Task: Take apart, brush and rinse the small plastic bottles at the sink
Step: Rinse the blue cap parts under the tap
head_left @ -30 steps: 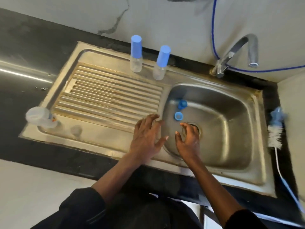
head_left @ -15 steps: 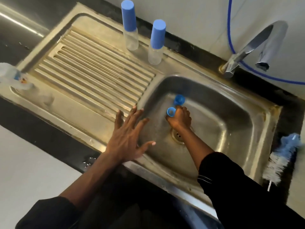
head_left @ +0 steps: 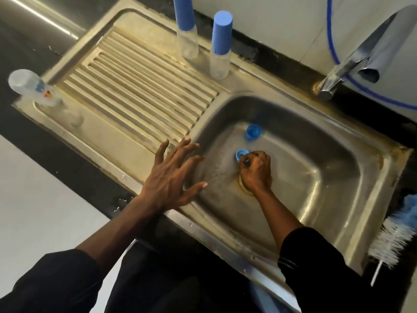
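Two small clear bottles with tall blue caps stand at the back of the sink's rim, one on the left [head_left: 186,28] and one on the right [head_left: 221,45]. Down in the steel basin [head_left: 327,168], my right hand [head_left: 256,171] pinches a small blue cap [head_left: 241,154] near the drain. A second blue cap [head_left: 253,132] lies loose just beyond it. My left hand [head_left: 171,177] hovers with spread fingers over the basin's left edge, holding nothing. A clear bottle [head_left: 31,88] with a printed label stands on the drainboard's front left corner.
The ribbed drainboard [head_left: 140,86] fills the left half. A chrome tap [head_left: 356,57] with a blue hose behind it stands at the back right. A white and blue bottle brush [head_left: 397,236] lies on the dark counter right of the basin.
My right hand went down into the basin and took hold of the nearer blue cap. The view tilted and moved closer; my left hand stayed spread at the basin's edge.
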